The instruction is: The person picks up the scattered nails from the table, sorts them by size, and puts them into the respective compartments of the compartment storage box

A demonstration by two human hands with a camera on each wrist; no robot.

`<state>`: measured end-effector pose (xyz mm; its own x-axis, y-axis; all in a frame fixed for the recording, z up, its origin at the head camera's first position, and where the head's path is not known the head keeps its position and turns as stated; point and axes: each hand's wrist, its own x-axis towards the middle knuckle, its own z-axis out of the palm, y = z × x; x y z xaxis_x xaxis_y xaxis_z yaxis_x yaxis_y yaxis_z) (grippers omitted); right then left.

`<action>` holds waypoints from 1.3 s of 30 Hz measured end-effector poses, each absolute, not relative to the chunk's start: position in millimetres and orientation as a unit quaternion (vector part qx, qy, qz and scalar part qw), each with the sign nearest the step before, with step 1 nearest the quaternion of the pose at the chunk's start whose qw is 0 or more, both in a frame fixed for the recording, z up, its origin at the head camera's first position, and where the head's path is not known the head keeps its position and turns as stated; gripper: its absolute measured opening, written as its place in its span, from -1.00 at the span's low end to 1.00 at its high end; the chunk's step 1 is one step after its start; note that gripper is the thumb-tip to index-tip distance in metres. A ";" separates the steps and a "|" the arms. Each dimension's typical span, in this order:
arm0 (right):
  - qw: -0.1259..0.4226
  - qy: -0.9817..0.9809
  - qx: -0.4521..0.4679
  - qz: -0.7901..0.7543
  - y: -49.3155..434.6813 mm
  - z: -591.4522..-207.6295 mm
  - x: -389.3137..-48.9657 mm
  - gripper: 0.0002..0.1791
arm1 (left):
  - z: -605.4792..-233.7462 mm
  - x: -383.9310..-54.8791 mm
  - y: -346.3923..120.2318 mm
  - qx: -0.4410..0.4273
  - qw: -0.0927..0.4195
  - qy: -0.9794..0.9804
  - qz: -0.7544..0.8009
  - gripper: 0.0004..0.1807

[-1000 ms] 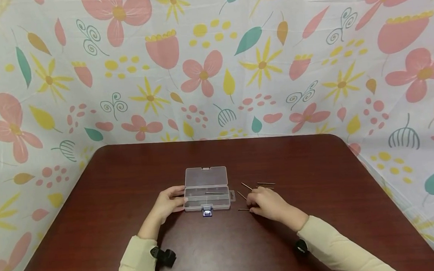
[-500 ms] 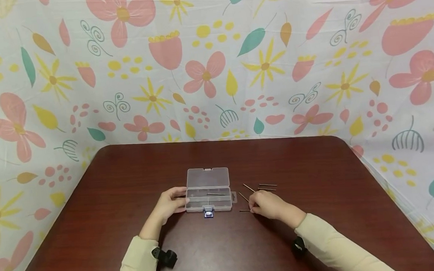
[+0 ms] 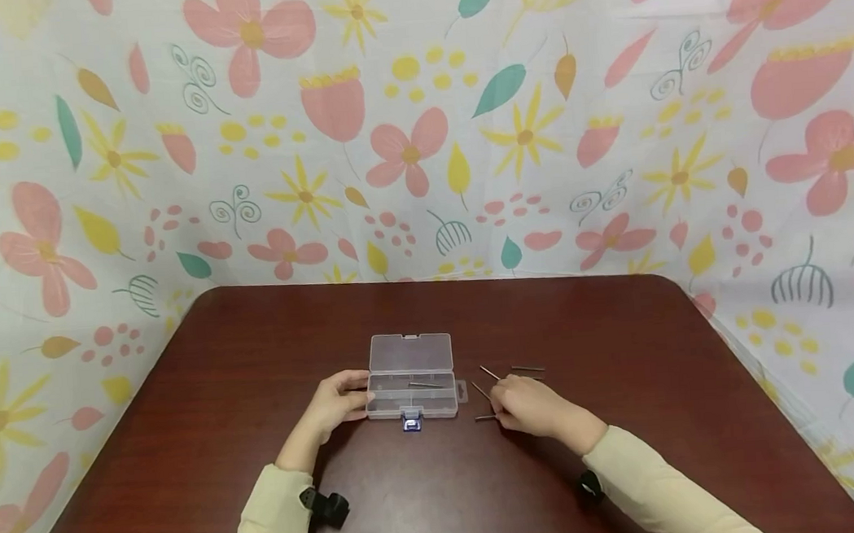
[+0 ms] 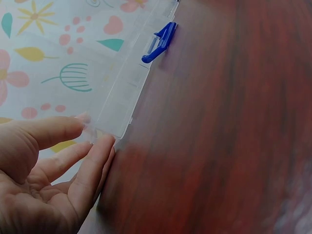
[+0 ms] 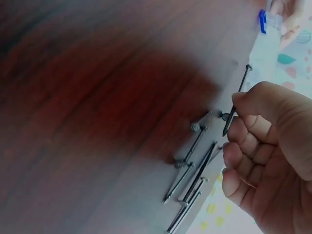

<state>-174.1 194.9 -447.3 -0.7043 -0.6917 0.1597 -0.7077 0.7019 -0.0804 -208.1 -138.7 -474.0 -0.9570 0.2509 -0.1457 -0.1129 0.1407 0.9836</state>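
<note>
A clear plastic compartment box [image 3: 412,407] with a blue latch stands with its lid raised; a nail [image 3: 425,385] lies in its rear compartment. My left hand [image 3: 332,400] holds the box's left end, fingertips at the corner in the left wrist view. To the right of the box, my right hand [image 3: 534,405] pinches a dark nail [image 5: 243,80] between thumb and index finger, its head pointing towards the box. The other fingers are curled in beneath. Several loose nails [image 5: 196,146] lie on the table around this hand, some hidden by it in the head view.
The dark red-brown table [image 3: 426,495] has rounded far corners. A flower-patterned cloth [image 3: 419,136] hangs behind it and along its sides. The box's hanging tab [image 3: 462,391] sticks out on the right, near the nails. A black wrist camera [image 3: 329,509] sits by the left sleeve.
The right hand's fingers have drawn in a little around the nail nearest the front edge. The left hand and the box stay together; the head view has shifted slightly.
</note>
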 end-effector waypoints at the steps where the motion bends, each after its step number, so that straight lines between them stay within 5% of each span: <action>1: 0.065 -0.920 0.380 0.070 196.2 -447.9 -173.1 -0.76 | -474.7 -207.7 -138.5 0.047 0.139 0.742 0.654 -0.49; 14: 0.139 -0.902 0.380 0.151 199.1 -441.6 -171.9 -0.77 | -474.9 -206.3 -138.2 0.043 0.138 0.744 0.653 -0.50; 39: 0.172 -0.890 0.335 0.256 171.5 -436.3 -184.6 -0.81 | -474.5 -206.0 -138.3 0.045 0.136 0.746 0.650 -0.50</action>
